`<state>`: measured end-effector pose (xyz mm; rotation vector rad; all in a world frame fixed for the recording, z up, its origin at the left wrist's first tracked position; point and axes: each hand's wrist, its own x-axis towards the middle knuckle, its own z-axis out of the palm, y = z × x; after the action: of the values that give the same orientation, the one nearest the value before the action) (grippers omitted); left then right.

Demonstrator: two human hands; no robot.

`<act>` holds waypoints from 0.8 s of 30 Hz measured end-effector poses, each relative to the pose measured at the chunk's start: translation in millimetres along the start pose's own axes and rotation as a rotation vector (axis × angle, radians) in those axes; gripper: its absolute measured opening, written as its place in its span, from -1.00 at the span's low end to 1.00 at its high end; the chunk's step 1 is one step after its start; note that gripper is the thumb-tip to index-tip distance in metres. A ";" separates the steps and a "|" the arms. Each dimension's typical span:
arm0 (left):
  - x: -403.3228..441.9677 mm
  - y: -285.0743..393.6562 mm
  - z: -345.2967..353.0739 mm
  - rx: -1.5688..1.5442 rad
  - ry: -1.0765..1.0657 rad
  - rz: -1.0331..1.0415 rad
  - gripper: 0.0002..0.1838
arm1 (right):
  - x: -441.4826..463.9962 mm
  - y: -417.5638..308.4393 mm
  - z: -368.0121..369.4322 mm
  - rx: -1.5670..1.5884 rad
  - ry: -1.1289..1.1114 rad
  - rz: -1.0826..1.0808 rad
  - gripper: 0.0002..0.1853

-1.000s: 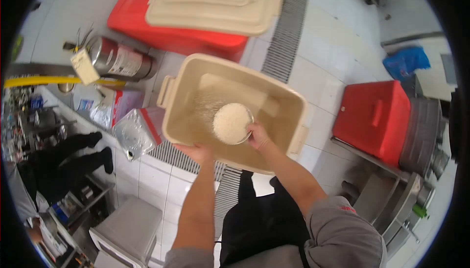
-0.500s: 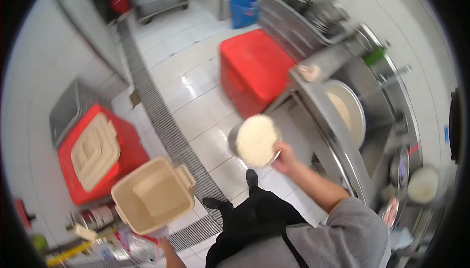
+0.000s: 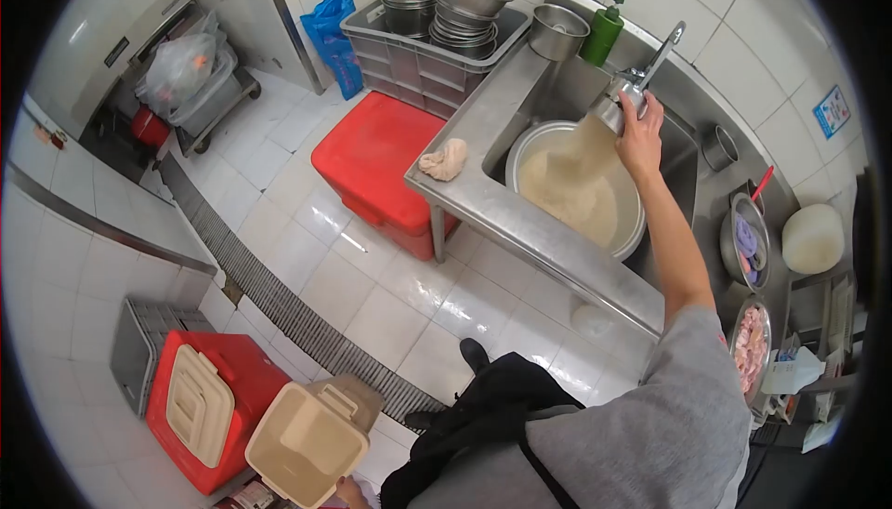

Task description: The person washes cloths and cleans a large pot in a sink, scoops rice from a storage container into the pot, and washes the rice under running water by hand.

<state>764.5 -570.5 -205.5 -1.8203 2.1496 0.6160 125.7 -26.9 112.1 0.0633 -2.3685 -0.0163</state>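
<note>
My right hand (image 3: pixel 641 142) is closed on a metal container (image 3: pixel 609 113), tipped over the sink. Pale grains that look like rice (image 3: pixel 587 142) stream out of it, blurred by motion. They fall into a large round metal pot (image 3: pixel 635 216) standing in the sink, which has more pale grain in it. Low in the view, my left hand (image 3: pixel 351 492) is at the rim of a beige plastic bin (image 3: pixel 302 435). Its fingers appear closed on that rim, though they are partly hidden. The bin is tilted toward me and shows its pale inside.
A faucet (image 3: pixel 664 49) and a green pump bottle (image 3: pixel 604 30) stand behind the sink. A crumpled cloth (image 3: pixel 443 160) lies on the steel counter's corner. Metal bowls fill a grey crate (image 3: pixel 409 72) beside a red box (image 3: pixel 376 160). A floor drain grate (image 3: pixel 279 290) crosses the tiles.
My right hand has moved from above the floor to over the sink, and the full container is now tipped, its grain pouring into the pot. My left hand stays by the bin.
</note>
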 end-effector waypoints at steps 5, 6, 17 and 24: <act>-8.4 -6.1 -15.1 -0.064 0.055 0.017 -0.70 | 19.7 47.4 19.7 -0.354 0.153 -0.228 -0.39; -10.9 -10.4 -17.2 -0.090 0.060 0.014 -0.71 | 22.6 49.2 18.5 -0.411 0.200 -0.254 -0.40; -12.1 -141.5 48.0 -0.221 0.229 -0.238 -0.53 | -95.6 -149.2 5.8 1.469 -0.773 0.675 -0.44; 78.5 -120.7 35.8 -0.553 0.566 -0.571 -0.17 | -402.0 -570.2 -59.2 1.179 -2.221 0.288 -0.62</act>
<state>865.8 -637.1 -291.0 -3.0551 1.6581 0.6420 477.8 -575.5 -143.1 0.4302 -3.7349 2.6776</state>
